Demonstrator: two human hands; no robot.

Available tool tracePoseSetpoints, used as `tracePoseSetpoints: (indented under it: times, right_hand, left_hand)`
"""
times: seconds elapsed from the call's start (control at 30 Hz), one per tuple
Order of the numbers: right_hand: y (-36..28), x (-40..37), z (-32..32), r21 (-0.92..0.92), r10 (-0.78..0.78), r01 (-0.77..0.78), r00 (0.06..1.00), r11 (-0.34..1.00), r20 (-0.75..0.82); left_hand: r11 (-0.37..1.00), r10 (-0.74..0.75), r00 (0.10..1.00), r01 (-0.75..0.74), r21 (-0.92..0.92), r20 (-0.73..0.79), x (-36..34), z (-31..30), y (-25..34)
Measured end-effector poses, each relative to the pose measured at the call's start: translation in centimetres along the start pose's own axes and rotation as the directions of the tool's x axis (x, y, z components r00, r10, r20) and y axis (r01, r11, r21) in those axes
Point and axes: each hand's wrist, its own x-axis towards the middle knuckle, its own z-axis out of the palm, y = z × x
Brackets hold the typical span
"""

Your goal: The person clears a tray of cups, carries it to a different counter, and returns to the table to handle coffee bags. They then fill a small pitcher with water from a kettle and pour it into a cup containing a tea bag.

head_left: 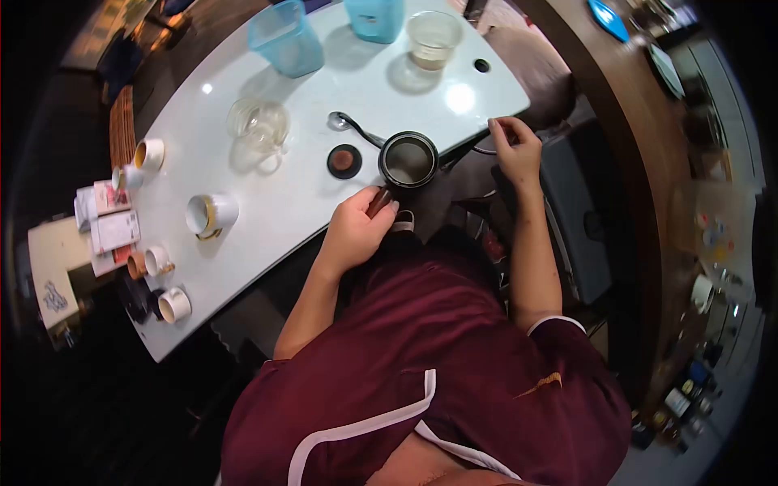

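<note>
My left hand [356, 227] is wrapped round the dark brown handle of a round black-rimmed pot [408, 160], which is at the near edge of the white table [300, 194]. Its inside looks greyish. Just left of the pot lies a round black lid [344, 161] with a brown knob. A spoon [356, 128] with a black handle rests behind them. My right hand [517, 150] is raised beside the table's right corner, with thumb and forefinger curved near each other; whether something small is between the fingertips cannot be made out.
A glass jug [264, 130], a large white mug [212, 215] and several smaller cups stand on the left part of the table. At the back are two blue translucent containers [292, 49] and a clear tub [434, 39]. A brown counter [640, 202] runs along the right.
</note>
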Motion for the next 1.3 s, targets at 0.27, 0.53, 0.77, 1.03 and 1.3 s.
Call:
tracePoseSetpoints:
  times: [0.27,0.53,0.77,1.03,1.3]
  right_hand:
    - [-2.9,2.9,8.7,0.143,-0.204,0.16,0.9,0.977,0.385]
    - [-6.7,1.6,14.4,0.26,-0.439,0.367,0.589,0.893,0.678]
    - [-8.6,-1.8,16.3,0.141,-0.542,0.64,0.49,0.756,0.683]
    - [-10.8,-0.9,14.5,0.216,-0.527,0.548,0.51,0.808,0.68]
    - [-16.7,-1.4,11.9,0.349,-0.555,0.449,0.501,0.822,0.663]
  left_hand:
    - [0.988,-0.112,0.943,0.073,-0.134,-0.314,-4.3,-1.5,-1.4]
    - [0.922,-0.296,0.749,0.06,-0.383,-0.593,-9.7,1.2,-2.5]
    - [0.862,-0.397,0.654,0.025,-0.506,-0.644,-12.2,2.0,-4.0]
    - [0.932,-0.264,0.71,0.012,-0.363,-0.653,-11.2,-0.2,-7.2]
    - [0.97,-0.167,0.802,0.028,-0.243,-0.574,-7.8,-2.2,-7.7]
